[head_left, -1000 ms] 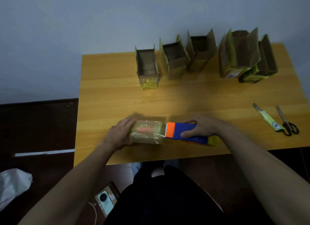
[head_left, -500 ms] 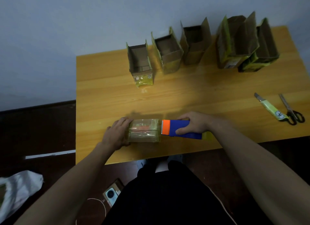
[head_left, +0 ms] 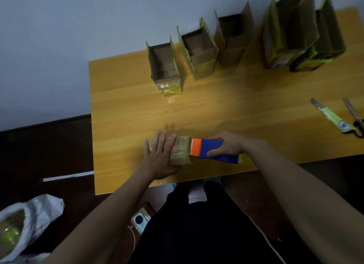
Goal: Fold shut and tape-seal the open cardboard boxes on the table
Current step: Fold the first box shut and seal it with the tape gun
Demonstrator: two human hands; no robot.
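Straight fingers [head_left: 160, 141] of the left hand [head_left: 158, 157] pressed flat on the closed box [head_left: 180, 150] near the table's [head_left: 122, 116] front edge; the right hand [head_left: 226, 144] gripped the tape dispenser [head_left: 213, 150], its orange end touching the box's right side; five open boxes [head_left: 165, 66] stood along the far edge.

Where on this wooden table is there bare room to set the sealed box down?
Free: the wide middle strip of the wooden table between the row of open cardboard boxes and both hands; also the left edge. Crowded: the back row, and the right edge with green utility knife and scissors.
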